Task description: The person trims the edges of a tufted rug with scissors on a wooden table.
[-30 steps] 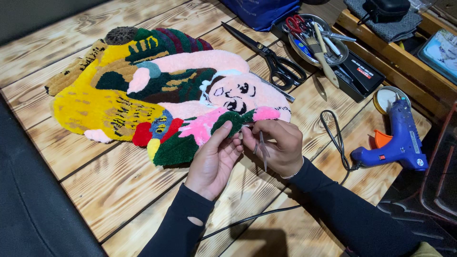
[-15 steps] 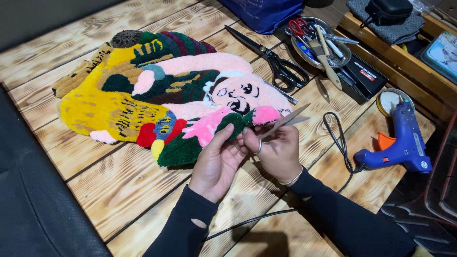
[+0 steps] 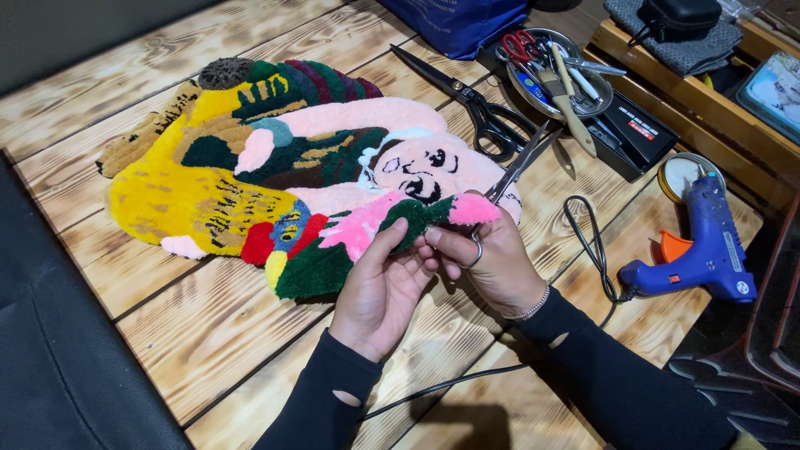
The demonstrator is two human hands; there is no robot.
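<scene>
At the centre of the frame, the left hand (image 3: 385,279) is pinching the green edge of the tufted rug (image 3: 292,175) lying on the wooden worktop (image 3: 208,333), while the right hand (image 3: 492,254) is gripping small scissors (image 3: 510,173). At upper right, a black flat box (image 3: 637,133) with a red label is sitting beside the blue glue gun (image 3: 700,246).

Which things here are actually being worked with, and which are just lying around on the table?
In use:
- tufted rug, its near edge pinched by the left hand
- small scissors, held in the right hand

Lying about:
- large black scissors
- blue glue gun with its cable
- metal dish of tools
- black box
- blue bag
</scene>
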